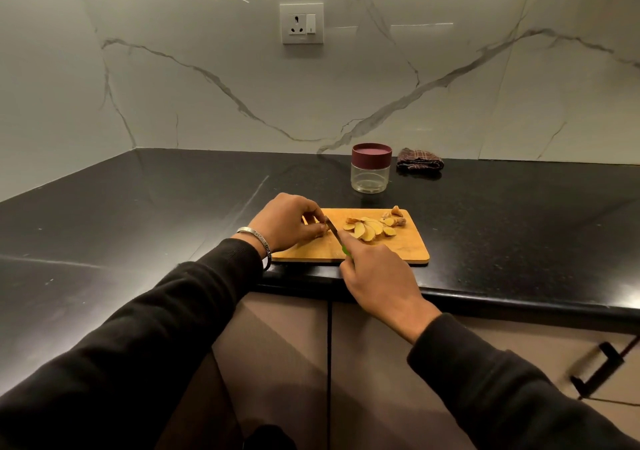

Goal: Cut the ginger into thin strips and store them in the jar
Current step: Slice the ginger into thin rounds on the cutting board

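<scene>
On the wooden cutting board [398,252], at its left end, your left hand [289,222] is curling its fingers down over a small piece of ginger [324,228], pinching it against the board; most of that piece is hidden under the fingertips, so its long axis cannot be told. Your right hand [375,273] is gripping the green handle of the knife [333,229], fingers wrapped round it, and the blade is running up and to the left from the grip, its tip ending right against the left fingertips. So the piece you are working is lying just left of the blade, and the left hand is the nearer one to it. Just right of the blade, near the middle of the board, a fan of flat ginger slices [365,230] is overlapping, with a few knobbly offcuts [396,213] beyond them toward the far right corner. These look like slices, not strips yet, so by my reading you are partway through the cutting step. Behind the board, apart from it, the jar [370,172] is standing upright with its maroon lid on, nothing visible inside. Likely risk: the blade is sitting very close to your left fingertips, so keep them tucked back. A folded cloth [419,160] is lying to the right of the jar.
</scene>
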`<act>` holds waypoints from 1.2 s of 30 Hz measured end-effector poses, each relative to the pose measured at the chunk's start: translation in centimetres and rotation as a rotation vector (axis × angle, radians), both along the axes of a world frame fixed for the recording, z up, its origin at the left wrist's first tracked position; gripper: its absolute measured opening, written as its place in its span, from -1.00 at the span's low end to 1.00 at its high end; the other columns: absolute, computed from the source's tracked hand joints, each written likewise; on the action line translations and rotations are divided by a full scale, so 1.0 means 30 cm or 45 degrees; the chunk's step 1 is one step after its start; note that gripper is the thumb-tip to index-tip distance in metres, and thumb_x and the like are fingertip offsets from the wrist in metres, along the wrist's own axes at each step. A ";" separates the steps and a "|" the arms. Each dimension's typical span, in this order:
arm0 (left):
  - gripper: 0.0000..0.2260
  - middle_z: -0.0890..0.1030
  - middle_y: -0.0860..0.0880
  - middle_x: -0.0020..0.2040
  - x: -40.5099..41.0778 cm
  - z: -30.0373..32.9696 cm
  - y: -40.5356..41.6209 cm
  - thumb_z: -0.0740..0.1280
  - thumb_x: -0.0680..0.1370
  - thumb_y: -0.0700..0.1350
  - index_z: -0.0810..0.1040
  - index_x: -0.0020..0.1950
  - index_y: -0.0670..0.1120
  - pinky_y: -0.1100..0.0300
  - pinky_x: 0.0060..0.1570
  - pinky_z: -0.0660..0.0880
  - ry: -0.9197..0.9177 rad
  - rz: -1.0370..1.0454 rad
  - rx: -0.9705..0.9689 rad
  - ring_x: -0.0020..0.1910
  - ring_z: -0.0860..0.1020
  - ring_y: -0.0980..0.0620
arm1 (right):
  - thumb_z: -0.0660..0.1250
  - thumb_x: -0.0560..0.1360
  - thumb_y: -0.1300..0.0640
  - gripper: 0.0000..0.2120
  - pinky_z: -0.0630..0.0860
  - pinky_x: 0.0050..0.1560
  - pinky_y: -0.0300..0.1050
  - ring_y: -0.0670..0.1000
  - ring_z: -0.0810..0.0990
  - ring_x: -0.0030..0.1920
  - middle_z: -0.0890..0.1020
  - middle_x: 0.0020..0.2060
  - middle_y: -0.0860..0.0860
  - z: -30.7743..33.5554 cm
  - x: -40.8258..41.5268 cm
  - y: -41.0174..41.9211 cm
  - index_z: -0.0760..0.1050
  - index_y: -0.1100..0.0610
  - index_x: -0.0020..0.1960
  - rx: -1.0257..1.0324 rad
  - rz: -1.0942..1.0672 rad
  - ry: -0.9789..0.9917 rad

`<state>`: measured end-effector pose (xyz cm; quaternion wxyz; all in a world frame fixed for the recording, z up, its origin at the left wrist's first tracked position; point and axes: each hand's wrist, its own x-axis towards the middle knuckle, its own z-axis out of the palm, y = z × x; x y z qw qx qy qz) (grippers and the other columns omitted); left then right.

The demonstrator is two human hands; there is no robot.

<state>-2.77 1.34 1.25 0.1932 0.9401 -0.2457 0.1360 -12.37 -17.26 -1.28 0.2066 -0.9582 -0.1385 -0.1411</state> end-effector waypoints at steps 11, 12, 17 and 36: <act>-0.90 0.70 0.11 -0.14 0.018 0.049 -0.004 0.46 0.53 -0.05 0.72 0.00 -0.03 0.37 -0.14 0.55 0.094 -0.024 0.112 -0.29 0.56 0.33 | 0.10 0.67 0.05 -0.50 0.26 -0.43 -0.25 -0.09 0.46 -0.32 0.49 -0.29 -0.05 0.005 0.014 0.009 0.15 -0.03 0.61 -0.008 0.031 -0.011; -0.90 0.69 0.11 -0.14 0.020 0.052 -0.005 0.46 0.53 -0.05 0.72 0.00 -0.03 0.42 -0.19 0.50 0.106 -0.030 0.120 -0.31 0.55 0.35 | 0.10 0.67 0.05 -0.50 0.27 -0.43 -0.25 -0.08 0.48 -0.32 0.50 -0.30 -0.05 0.004 0.014 0.009 0.16 -0.02 0.60 -0.001 0.035 -0.020; -0.88 0.68 0.10 -0.13 0.024 0.058 -0.008 0.45 0.54 -0.07 0.71 0.03 -0.05 0.46 -0.21 0.44 0.116 -0.036 0.127 -0.32 0.54 0.33 | 0.11 0.67 0.05 -0.50 0.33 -0.38 -0.22 -0.08 0.49 -0.30 0.53 -0.27 -0.03 -0.002 0.019 -0.002 0.18 -0.02 0.60 0.004 0.027 -0.021; -0.87 0.68 0.07 -0.18 0.029 0.066 -0.029 0.46 0.53 -0.02 0.69 -0.02 -0.06 0.16 -0.05 0.63 0.142 0.032 0.182 -0.23 0.63 0.14 | 0.11 0.67 0.03 -0.49 0.53 -0.25 -0.11 -0.02 0.54 -0.22 0.57 -0.17 0.00 -0.004 0.017 0.014 0.16 0.01 0.60 0.000 0.041 0.014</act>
